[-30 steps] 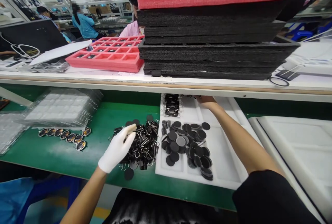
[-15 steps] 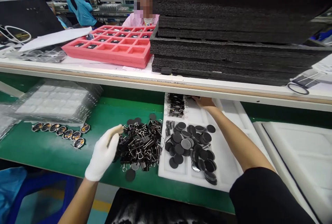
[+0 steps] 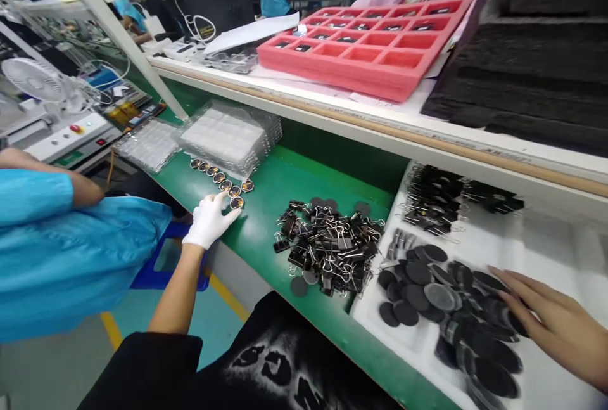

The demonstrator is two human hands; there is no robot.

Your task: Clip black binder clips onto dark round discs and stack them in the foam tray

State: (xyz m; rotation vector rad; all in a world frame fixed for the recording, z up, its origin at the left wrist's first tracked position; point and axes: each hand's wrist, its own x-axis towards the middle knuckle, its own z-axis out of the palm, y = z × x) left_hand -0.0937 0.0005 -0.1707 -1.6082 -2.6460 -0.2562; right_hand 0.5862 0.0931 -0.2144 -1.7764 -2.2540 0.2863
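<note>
My left hand (image 3: 208,221), in a white glove, reaches to the row of small round parts with amber centres and metallic rims. Its thumb and fingers are apart around the nearest round part (image 3: 236,203); whether they touch it I cannot tell. My bare right hand (image 3: 553,312) is over the pile of black discs (image 3: 418,286) in a white foam tray (image 3: 546,245), fingers stretched out at the discs' right edge. Between my hands lies a heap of black binder clips (image 3: 332,242). More binder clips (image 3: 434,198) stand in rows at the tray's back.
Clear plastic trays (image 3: 228,134) are stacked behind the round parts. A shelf (image 3: 304,96) crosses above the green table (image 3: 266,232), bearing a red foam tray (image 3: 342,74) and black foam (image 3: 532,74). A person in blue (image 3: 71,251) sits close at left; another person is across the shelf.
The view has swung left. My left hand has moved from beside the clip heap to the round parts. My right hand has come back from the tray's rear to the discs.
</note>
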